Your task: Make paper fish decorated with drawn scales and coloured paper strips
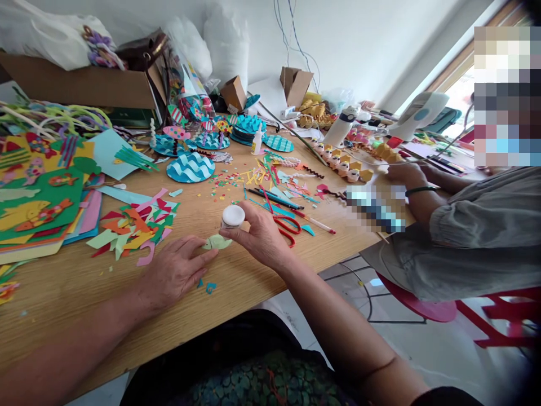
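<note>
My right hand (264, 234) grips a small white bottle (233, 216) between thumb and fingers. Its round white end faces up toward me; its lower end is hidden. Just below it lies a pale green paper fish (218, 242) with a small dark eye. The fingertips of my left hand (180, 270) hold the fish at its head end against the wooden table (253, 276). Small blue paper scraps (210, 288) lie near the left fingers. Red-handled scissors (288, 226) rest to the right of my right hand.
Colourful paper scraps (135, 225) and stacked paper sheets (42, 197) lie left. Blue wavy discs (190, 167) and a glue bottle (256, 141) stand farther back. Pens (281, 197) lie beyond my right hand. Another person's arm (406, 180) rests at the table's right.
</note>
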`<state>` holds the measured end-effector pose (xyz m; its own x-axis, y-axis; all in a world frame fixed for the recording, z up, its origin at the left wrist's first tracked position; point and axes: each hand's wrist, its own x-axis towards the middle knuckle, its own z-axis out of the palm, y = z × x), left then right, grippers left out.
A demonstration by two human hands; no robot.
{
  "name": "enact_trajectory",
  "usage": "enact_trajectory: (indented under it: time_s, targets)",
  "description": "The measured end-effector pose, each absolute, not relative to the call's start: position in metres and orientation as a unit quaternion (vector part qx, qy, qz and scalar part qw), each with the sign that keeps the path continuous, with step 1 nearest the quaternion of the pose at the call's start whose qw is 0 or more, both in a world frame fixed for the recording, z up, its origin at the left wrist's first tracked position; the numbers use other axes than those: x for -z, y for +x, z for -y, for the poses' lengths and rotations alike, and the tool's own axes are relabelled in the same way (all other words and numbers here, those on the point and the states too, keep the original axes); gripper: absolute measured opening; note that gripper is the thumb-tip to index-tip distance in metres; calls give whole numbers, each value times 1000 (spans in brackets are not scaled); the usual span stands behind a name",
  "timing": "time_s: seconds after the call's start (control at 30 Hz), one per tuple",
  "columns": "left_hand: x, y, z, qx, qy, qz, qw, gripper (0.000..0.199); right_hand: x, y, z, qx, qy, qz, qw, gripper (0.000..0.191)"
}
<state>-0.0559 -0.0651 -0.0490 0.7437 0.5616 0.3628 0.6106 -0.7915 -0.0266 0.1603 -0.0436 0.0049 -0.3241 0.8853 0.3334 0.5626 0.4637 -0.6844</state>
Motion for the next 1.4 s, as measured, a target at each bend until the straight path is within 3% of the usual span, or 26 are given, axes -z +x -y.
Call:
enact_trajectory:
  time_s: [0.57,1.4]
  targets:
    - [46,-54,66,166,-933,305,94,35,-1,150,33,-212,-473,780,350,26]
    - [53,-57,65,172,-929,324,41,33,-7,135,36,-249,-463,783,334,26]
